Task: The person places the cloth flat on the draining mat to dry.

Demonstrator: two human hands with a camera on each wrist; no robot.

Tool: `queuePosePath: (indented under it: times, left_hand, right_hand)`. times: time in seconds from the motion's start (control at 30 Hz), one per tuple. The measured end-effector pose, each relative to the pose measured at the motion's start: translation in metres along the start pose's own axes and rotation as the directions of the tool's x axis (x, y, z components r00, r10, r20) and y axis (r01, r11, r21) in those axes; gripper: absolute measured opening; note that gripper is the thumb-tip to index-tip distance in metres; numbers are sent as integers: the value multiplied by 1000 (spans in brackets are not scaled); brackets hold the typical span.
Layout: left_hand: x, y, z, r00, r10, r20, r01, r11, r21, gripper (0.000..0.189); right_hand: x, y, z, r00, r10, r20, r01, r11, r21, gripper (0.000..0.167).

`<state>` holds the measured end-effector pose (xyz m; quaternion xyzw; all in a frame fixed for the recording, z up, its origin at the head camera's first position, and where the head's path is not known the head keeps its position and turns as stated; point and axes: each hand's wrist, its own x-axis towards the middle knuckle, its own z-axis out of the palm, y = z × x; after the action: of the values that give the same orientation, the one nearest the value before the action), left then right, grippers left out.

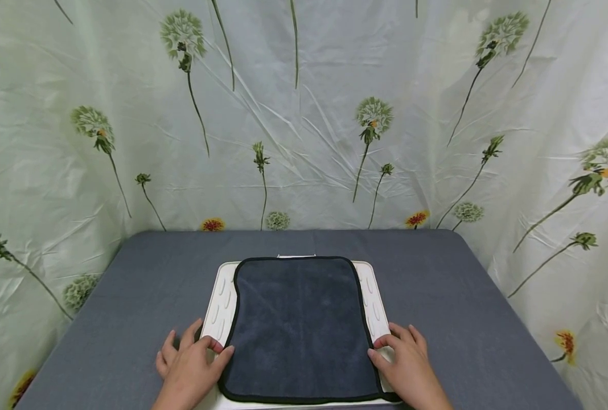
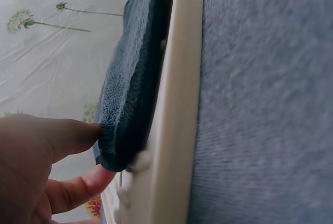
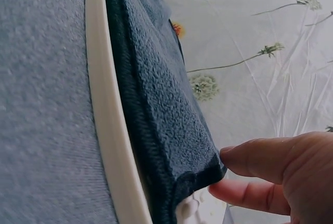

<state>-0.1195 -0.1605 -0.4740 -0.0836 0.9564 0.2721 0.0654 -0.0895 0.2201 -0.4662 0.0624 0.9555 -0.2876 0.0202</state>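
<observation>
A dark blue-grey cloth (image 1: 299, 324) with a black stitched border lies spread over a white tray (image 1: 223, 296) that has raised oval bumps. At the cloth's left edge, my left hand (image 1: 193, 364) pinches the border between thumb and index finger; the left wrist view shows the cloth (image 2: 122, 94) raised a little off the tray there. My right hand (image 1: 405, 361) pinches the opposite edge in the same way. In the right wrist view the cloth's edge (image 3: 208, 174) sits between thumb and fingertip, above the tray's rim (image 3: 106, 115).
The tray stands on a table covered in grey-blue fabric (image 1: 452, 319). Behind the table hangs a white curtain (image 1: 314, 125) printed with dandelions, which also runs along both sides. A thin pale handle (image 1: 296, 256) shows at the tray's far edge.
</observation>
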Motion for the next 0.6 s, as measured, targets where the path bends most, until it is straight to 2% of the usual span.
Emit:
queuePosePath:
  times: [0.17, 0.3, 0.47, 0.6]
  left_hand:
    - [-6, 0, 4, 999, -33, 3, 33, 999, 3, 32]
    - [-11, -2, 8, 999, -53, 12, 53, 999, 7, 33]
    - [-16, -6, 12, 998, -59, -12, 59, 998, -1, 27]
    - [-18, -8, 15, 997, -72, -38, 72, 997, -12, 25]
  right_hand:
    - [-5, 3, 1, 997, 40, 62, -42, 998, 40, 15]
    - [-8, 5, 4, 995, 54, 88, -57, 998, 30, 20]
    - [-14, 10, 8, 1000, 8, 28, -7, 1000, -24, 23]
    - [-18, 13, 11, 1000, -11, -13, 10, 1000, -27, 24]
